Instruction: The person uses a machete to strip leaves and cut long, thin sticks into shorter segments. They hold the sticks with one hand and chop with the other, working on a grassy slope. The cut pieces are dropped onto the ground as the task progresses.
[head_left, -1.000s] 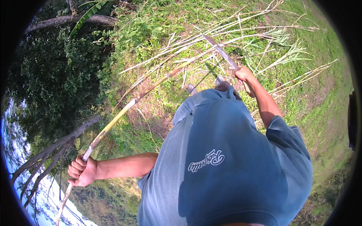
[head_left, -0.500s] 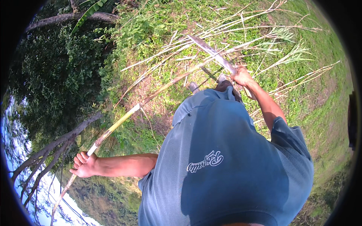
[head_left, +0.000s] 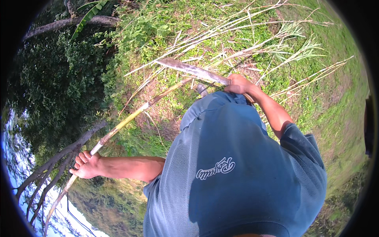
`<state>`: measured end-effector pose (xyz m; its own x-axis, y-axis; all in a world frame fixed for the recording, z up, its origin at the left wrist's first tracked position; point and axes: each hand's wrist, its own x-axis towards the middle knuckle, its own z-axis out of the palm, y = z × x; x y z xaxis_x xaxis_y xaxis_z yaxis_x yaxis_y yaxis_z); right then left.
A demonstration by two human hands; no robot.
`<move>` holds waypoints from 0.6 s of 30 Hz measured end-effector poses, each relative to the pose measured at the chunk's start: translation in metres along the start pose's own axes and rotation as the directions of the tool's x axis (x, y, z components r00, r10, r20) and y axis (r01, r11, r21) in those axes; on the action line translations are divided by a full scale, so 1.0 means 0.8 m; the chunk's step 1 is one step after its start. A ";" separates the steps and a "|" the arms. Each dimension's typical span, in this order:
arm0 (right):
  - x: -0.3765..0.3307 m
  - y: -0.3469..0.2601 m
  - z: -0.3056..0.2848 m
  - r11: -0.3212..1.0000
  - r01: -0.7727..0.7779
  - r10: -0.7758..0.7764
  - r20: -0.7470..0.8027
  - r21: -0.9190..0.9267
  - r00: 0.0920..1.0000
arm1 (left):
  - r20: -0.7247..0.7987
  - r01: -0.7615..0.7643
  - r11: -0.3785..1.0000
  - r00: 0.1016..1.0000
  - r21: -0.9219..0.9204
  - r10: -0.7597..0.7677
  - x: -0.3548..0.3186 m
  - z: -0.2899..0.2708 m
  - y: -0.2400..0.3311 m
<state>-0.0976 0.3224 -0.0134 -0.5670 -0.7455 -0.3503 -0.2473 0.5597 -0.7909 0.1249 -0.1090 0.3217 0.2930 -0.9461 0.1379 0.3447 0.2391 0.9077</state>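
Note:
My left hand (head_left: 86,164), out to the left, is wrapped round a long jointed cane stalk (head_left: 132,115), yellowish green with pale and brown bands. The stalk slants from the lower left up toward the middle, and its far part passes behind the blade of a machete (head_left: 191,70). In my right hand (head_left: 238,83), close to my legs, is the machete's handle, mostly covered by the fingers. Its long, worn, greyish blade points left, across the stalk. Whether the blade touches the stalk, I cannot tell.
Several cut stalks (head_left: 221,32) lie on the grass ahead, some with leafy tops (head_left: 302,49). Thinner stalks (head_left: 316,78) lie to the right. Dense dark bushes (head_left: 67,75) and bare branches (head_left: 59,152) stand at the left. A foot (head_left: 201,90) shows beyond my shirt.
The machete has swung left and lower, from steeply slanted to nearly level across the stalk. My right hand moved slightly left; my left hand rose a little, still gripping the cane stalk.

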 end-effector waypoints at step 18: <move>-0.030 0.182 -0.002 0.596 -0.614 0.792 -0.254 0.518 0.555 | -0.135 -0.040 0.998 0.990 -0.049 0.033 0.057 -0.023 0.027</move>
<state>-0.1210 0.4226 -0.1195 -0.7102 0.1220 -0.6934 0.6075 0.6040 -0.5159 0.1622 -0.1431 0.3401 0.4216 -0.8997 0.1132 0.3758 0.2869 0.8812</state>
